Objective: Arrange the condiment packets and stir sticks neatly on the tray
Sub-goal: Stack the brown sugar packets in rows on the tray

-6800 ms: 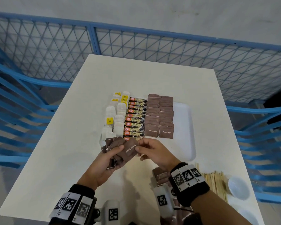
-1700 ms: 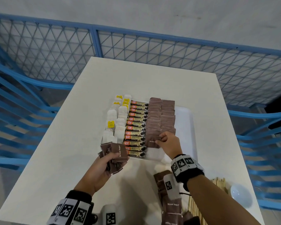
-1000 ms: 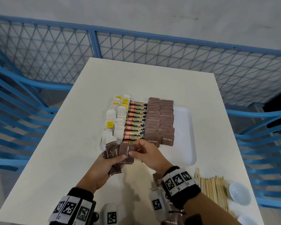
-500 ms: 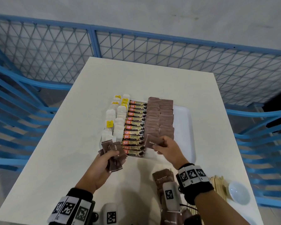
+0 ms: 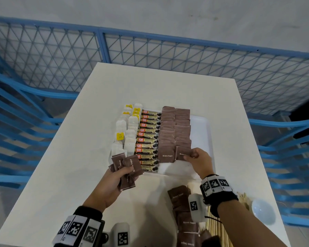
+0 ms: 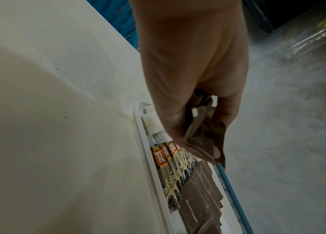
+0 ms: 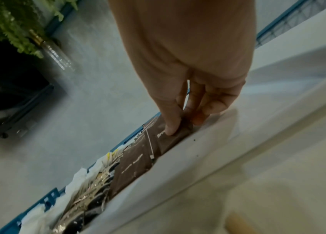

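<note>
Tray right strip bare, room to pass beside sugar rows. Near table left bare. Near right crowded: loose sugar packets, stir sticks, bowl. Fence behind table.

tea bags, coffee sticks and sugar packets are lying left to right on the tray; stir sticks are sitting nearer, beside it.

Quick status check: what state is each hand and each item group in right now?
left hand: grips a fan of brown sugar packets
right hand: pinches one brown sugar packet at the near end of the right brown row
coffee sticks: lined up on tray
tea bags: in two columns
stir sticks: off tray, on table
</note>
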### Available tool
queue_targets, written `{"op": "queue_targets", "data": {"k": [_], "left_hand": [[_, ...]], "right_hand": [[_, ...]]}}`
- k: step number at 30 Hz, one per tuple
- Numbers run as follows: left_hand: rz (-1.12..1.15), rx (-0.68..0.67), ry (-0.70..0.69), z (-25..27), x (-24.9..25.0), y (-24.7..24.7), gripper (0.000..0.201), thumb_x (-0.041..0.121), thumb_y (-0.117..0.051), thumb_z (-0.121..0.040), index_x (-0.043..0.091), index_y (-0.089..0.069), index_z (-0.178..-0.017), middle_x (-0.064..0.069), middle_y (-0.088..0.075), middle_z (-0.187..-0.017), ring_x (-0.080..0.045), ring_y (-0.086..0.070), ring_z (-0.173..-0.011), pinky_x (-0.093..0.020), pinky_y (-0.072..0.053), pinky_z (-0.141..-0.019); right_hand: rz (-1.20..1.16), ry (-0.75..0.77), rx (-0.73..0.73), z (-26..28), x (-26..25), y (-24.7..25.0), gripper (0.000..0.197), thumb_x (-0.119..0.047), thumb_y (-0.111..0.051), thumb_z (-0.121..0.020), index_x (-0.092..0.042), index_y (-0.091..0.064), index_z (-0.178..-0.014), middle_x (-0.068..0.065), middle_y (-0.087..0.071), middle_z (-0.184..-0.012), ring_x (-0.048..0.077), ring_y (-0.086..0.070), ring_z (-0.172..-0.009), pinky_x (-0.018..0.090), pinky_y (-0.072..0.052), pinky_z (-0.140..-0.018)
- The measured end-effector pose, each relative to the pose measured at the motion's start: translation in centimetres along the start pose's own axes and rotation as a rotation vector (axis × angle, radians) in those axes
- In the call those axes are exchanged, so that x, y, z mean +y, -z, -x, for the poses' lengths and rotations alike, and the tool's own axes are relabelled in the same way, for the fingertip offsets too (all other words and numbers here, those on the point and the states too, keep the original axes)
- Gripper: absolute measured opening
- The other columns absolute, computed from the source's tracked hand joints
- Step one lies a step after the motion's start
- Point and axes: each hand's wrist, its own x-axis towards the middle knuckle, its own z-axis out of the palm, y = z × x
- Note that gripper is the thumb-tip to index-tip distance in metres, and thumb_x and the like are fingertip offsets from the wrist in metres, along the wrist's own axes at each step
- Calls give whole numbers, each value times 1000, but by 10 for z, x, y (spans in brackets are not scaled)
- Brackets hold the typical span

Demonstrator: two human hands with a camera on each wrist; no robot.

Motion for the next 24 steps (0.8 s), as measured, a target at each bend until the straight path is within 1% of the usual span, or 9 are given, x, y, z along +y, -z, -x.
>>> {"op": "queue_targets", "data": {"k": [2, 4, 9, 12, 14, 17, 19, 21, 24], "left_hand": [[-22, -14, -9, 0, -1, -1, 27, -9, -48, -89, 10, -64, -99, -7, -73, -85, -19, -71, -68, -24, -57, -58], [-39, -22, -10, 0, -1, -1, 26, -9, -49, -89, 10, -64, -98, -5, -74, -83, -19, -70, -71, -24, -57, -59], [-45, -7, -9, -1, -2, 2, 26, -7, -50, -89, 12, -65, -100, -5, -74, -85, -27, -62, -84, -27, -54, -65], [-43, -4, -16, -1, -2, 2, 26, -7, -49, -89, 11, -65, -98, -4, -74, -82, -21, -68, -75, -24, -55, -60], [-38, 3, -15, -2, -3, 3, 26, -7, -50, -89, 10, -64, -100, -5, -74, -84, -20, -69, -73, -23, -56, -58], [-33, 6, -13, -2, -4, 3, 26, -7, -50, -89, 10, -64, -103, -7, -73, -88, -26, -66, -81, -24, -56, -59], [-47, 6, -12, -2, -4, 2, 24, -6, -50, -89, 11, -65, -98, -6, -73, -82, -23, -64, -76, -24, -55, -59], [-59, 3, -12, -2, -4, 2, 23, -6, -51, -89, 10, -65, -97, -5, -73, -79, -20, -64, -70, -24, -54, -58], [-70, 6, -12, -1, -4, 3, 22, -5, -52, -89, 9, -65, -100, -6, -73, -81, -19, -66, -68, -23, -55, -57]], "right_hand": [[-3, 15, 3, 1, -3, -1, 21, -9, -71, -77, -13, -51, -73, -7, -46, -64, 7, -42, -61, 12, -34, -55], [-12, 22, 0, 0, -5, -3, 21, -8, -71, -77, -15, -51, -79, -7, -49, -66, 5, -45, -62, 10, -35, -55], [37, 78, 21, -1, -5, -7, 32, -8, -73, -76, -13, -52, -99, 2, -56, -84, 17, -53, -75, 10, -36, -59], [84, 119, 28, 0, -4, -7, 46, -11, -74, -76, -9, -49, -114, 7, -49, -103, 19, -52, -87, 15, -40, -70], [147, 174, 61, 2, -3, -9, 50, -13, -75, -75, -8, -48, -118, 8, -47, -108, 23, -52, -96, 25, -44, -83], [264, 367, 109, 10, -6, -14, 47, -15, -74, -75, -9, -53, -117, 12, -49, -113, 24, -47, -104, 25, -36, -87], [345, 522, 33, 17, -12, -20, 46, -19, -73, -77, -14, -56, -119, 8, -48, -112, 18, -41, -103, 24, -32, -88], [471, 630, -73, 20, -17, -28, 48, -24, -70, -79, -18, -55, -124, 8, -46, -112, 19, -39, -104, 28, -37, -92], [610, 639, -176, 17, -19, -39, 53, -29, -66, -82, -24, -49, -132, 7, -44, -114, 22, -39, -105, 34, -40, -96]]}}
